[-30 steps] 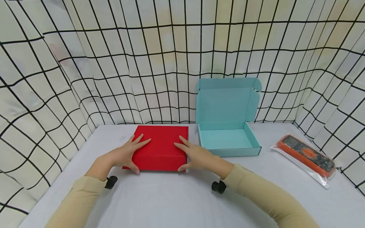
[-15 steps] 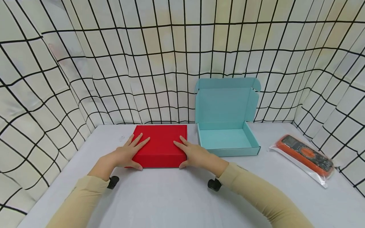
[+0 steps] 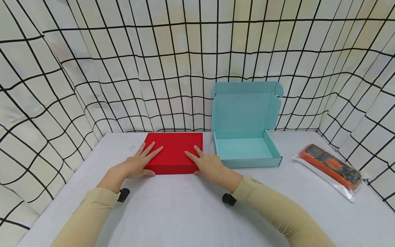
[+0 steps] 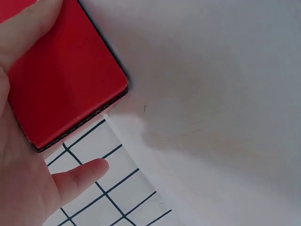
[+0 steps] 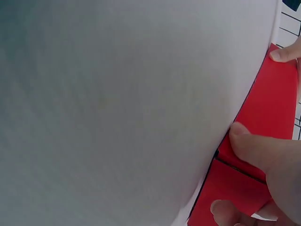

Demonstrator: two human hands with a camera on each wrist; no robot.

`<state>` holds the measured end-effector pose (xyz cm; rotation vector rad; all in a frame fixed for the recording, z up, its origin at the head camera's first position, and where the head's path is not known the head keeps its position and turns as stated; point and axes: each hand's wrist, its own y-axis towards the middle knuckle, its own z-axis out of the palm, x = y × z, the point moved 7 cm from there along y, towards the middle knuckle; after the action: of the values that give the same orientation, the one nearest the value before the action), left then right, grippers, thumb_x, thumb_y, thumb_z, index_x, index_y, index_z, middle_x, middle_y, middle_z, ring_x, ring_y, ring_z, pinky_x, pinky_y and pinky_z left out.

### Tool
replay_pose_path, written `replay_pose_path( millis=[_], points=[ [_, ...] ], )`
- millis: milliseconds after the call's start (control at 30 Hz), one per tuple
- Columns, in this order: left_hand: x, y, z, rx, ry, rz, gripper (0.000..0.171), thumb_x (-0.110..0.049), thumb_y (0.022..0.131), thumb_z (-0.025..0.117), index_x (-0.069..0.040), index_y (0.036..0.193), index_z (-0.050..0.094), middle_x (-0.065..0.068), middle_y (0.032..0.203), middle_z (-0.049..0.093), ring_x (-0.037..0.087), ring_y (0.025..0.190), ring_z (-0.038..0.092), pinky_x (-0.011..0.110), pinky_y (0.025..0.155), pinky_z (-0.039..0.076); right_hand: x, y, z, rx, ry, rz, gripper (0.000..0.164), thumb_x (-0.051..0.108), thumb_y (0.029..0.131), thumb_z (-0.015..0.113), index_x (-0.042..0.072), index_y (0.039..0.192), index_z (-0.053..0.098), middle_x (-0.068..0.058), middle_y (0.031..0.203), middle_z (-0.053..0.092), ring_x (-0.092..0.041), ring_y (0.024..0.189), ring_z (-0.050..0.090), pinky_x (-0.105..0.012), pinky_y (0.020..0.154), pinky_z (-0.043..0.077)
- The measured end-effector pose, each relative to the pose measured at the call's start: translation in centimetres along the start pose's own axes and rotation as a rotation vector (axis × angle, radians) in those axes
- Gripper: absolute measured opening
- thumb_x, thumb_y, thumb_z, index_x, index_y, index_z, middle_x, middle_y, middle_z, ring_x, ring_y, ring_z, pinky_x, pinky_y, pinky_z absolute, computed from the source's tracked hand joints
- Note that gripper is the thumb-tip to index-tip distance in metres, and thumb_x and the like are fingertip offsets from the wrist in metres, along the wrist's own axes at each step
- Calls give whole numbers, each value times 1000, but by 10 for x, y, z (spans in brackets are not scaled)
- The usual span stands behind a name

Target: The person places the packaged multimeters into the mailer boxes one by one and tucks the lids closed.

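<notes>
A red cardboard box (image 3: 176, 151) lies with its lid down at the back left of the table. Over its left front corner rests my left hand (image 3: 135, 166), fingers spread on the lid and thumb along the front face. My right hand (image 3: 211, 167) lies at the opposite corner, two fingertips on the lid. The right wrist view has that hand's thumb (image 5: 249, 141) pressed against the red front panel (image 5: 273, 99), while its other fingers reach round the side. In the left wrist view, the thumb (image 4: 28, 28) lies across the red panel (image 4: 70, 80).
Right of the red box stands a teal box (image 3: 247, 147) with its lid raised. An orange multimeter (image 3: 331, 166) in a plastic bag lies at the right of the white table (image 3: 185, 212). Black-gridded white cloth (image 3: 172, 68) walls in the back and sides.
The red box's lid has come down and its front panel now looks shorter. Both hands have moved slightly away from me with it, still on its front corners.
</notes>
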<state>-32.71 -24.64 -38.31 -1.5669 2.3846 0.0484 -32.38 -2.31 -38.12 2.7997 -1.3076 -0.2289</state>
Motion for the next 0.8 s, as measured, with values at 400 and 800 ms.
replay_pose_path(
  millis=[400, 800],
  points=[
    [11, -5, -5, -15, -52, 22, 100, -31, 86, 83, -23, 165, 22, 18, 169, 8, 52, 150, 1, 79, 97, 37, -9, -3, 4, 72, 184, -22, 88, 32, 91, 79, 17, 163, 30, -15, 166, 28, -16, 73, 68, -17, 52, 45],
    [11, -2, -3, -6, -35, 12, 96, -31, 90, 79, -25, 165, 20, 17, 170, 5, 51, 150, -1, 80, 97, 35, -8, -4, 0, 27, 111, -45, 84, 33, 92, 78, 17, 162, 34, -16, 163, 34, -7, 45, 44, -16, 47, 35]
  ],
)
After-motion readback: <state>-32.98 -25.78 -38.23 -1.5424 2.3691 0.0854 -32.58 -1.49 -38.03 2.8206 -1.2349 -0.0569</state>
